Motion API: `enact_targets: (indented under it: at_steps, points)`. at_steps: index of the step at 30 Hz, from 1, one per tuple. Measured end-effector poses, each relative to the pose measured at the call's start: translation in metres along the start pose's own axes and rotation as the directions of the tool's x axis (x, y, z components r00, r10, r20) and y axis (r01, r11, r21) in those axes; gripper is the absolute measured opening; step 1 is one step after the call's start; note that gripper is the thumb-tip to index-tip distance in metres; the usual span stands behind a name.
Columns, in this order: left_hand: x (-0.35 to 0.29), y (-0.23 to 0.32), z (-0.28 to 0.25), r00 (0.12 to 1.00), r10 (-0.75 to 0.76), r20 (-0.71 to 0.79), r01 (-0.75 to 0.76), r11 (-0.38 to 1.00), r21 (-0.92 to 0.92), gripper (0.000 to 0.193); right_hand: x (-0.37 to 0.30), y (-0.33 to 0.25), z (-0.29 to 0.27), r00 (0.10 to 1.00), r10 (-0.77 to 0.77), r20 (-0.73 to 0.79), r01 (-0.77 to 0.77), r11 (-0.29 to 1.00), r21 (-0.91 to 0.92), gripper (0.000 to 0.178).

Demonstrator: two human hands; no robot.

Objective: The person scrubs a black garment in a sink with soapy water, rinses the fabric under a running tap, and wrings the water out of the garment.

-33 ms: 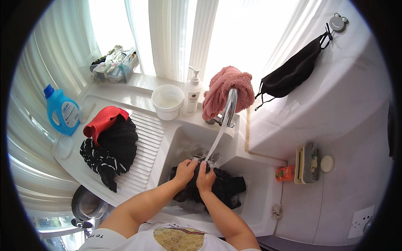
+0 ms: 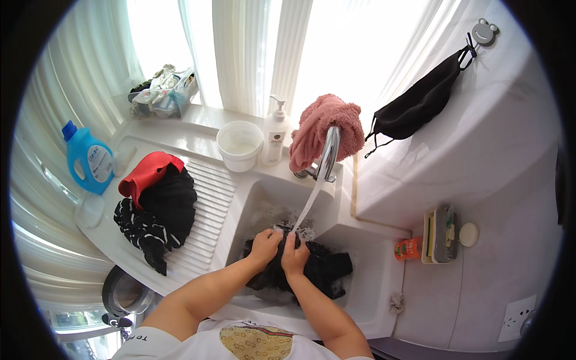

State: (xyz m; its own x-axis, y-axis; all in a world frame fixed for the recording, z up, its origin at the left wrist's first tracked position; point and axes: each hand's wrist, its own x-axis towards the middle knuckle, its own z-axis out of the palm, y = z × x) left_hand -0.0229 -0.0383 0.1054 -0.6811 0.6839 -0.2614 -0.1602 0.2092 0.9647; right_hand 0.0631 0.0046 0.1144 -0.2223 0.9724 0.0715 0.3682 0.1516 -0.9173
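Note:
A wet black garment [image 2: 327, 270] lies bunched in the white sink [image 2: 379, 300], partly under foamy water. My left hand [image 2: 266, 246] and my right hand [image 2: 294, 254] are side by side, both closed on a bunched part of it. Running water [image 2: 309, 203] falls from the chrome tap [image 2: 330, 153] onto the cloth just beyond my fingertips. My fingers partly hide the gripped cloth, and the kind of garment cannot be made out.
Black clothes [image 2: 174, 210] and a red cap [image 2: 150, 174] lie on the ribbed washboard [image 2: 210, 210]. Behind are a blue detergent bottle [image 2: 90, 159], white tub [image 2: 240, 147] and pump bottle [image 2: 276, 135]. A pink towel [image 2: 324, 123] drapes over the tap; a black mask [image 2: 420, 99] hangs right.

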Motion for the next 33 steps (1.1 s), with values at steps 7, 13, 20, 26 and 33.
enact_targets:
  at_steps: [7, 13, 20, 26, 33]
  points:
    - [0.000, 0.021, -0.014, 0.963, 0.151, 0.225, -0.229, 0.897, 0.379, 0.058, 0.026, 0.023, -0.021, 0.958, 0.227, 0.174, -0.222, 0.974, -0.047, 0.044]
    - [-0.044, 0.070, -0.025, 0.793, 0.385, 0.472, -0.572, 0.737, 0.361, 0.076, 0.048, -0.018, -0.080, 0.872, 0.420, 0.252, -0.486, 0.802, 0.346, 0.053]
    - [-0.006, 0.094, -0.067, 0.845, 0.012, 0.535, -0.230, 0.911, 0.342, 0.055, 0.066, -0.069, -0.164, 0.918, 0.095, 0.385, 0.118, 0.861, -0.495, 0.046]
    - [-0.009, 0.081, -0.042, 0.792, -0.283, 0.541, -0.463, 0.298, 0.835, 0.107, 0.025, -0.010, -0.119, 0.703, -0.030, 0.711, 0.668, 0.374, -0.644, 0.104]
    - [-0.016, -0.017, -0.016, 0.842, -0.225, 0.491, -0.516, -0.069, 0.854, 0.139, 0.014, 0.045, -0.042, 0.502, 0.134, 0.854, 0.782, 0.351, -0.515, 0.124]
